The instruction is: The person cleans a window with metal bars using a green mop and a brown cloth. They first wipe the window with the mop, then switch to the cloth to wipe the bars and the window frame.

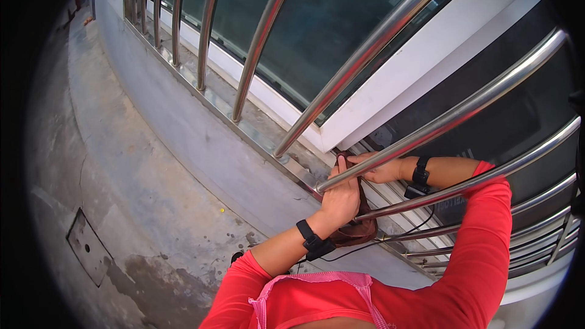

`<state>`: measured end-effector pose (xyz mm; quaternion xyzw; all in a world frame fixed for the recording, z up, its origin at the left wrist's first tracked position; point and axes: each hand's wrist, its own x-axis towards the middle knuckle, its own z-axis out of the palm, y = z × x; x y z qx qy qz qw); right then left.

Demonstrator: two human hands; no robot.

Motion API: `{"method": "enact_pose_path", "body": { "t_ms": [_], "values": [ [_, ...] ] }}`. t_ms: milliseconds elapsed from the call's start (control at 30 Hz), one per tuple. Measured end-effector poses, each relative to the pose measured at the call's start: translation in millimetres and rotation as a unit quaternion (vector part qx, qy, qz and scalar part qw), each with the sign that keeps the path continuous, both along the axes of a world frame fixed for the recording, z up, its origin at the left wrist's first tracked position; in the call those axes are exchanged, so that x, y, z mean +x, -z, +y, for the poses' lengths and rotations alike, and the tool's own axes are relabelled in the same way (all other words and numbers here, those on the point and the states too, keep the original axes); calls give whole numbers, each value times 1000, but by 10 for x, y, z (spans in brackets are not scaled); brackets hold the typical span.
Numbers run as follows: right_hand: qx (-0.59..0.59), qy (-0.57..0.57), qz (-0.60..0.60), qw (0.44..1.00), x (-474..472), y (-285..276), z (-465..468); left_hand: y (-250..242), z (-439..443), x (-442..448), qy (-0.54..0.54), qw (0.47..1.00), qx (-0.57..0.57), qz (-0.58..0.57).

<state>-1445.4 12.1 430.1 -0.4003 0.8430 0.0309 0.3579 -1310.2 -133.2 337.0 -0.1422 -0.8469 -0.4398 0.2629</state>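
A dark brown cloth (361,233) hangs over the lower rail of a stainless-steel window grille and reaches up to the sill. My left hand (340,196) lies on the cloth at the foot of a grille bar (397,148), with one finger stretched toward the window frame's lower corner. Through the bars reaches my right hand (377,169), its fingers at the cloth's upper end beside the white window frame (393,82). Both hands seem to hold the cloth between them. Each wrist wears a black strap with a small device, and a thin black cable runs near them.
Steel bars stand between the two forearms. Behind them are dark window panes (320,23) and sliding tracks (388,205). Below the grille, a pale wall (183,123) meets a concrete ledge (137,146). A square cover (89,246) is set in the stained floor.
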Motion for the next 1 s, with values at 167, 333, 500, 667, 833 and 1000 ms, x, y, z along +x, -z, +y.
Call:
{"method": "enact_pose_path", "body": {
  "t_ms": [167, 333, 500, 667, 833, 1000],
  "values": [
    [-143, -9, -45, 989, -37, 191, -17, 20, -11, 18, 88, 989, 4, -123],
    [74, 132, -142, 978, -153, -34, -476, 41, 12, 46, 19, 999, 1, -42],
    [111, 134, -105, 979, 70, -263, -653, 53, 52, 38, 18, 998, -1, -62],
    [30, 15, 25, 999, 86, -93, -551, 54, 39, 57, 0, 998, -40, -46],
    [-57, 3, -9, 998, 68, -33, -154, 57, 94, 34, -26, 998, -46, -32],
    [-70, -27, -93, 993, -186, 90, -224, 66, 98, 50, -8, 999, -42, -23]
  ]
}}
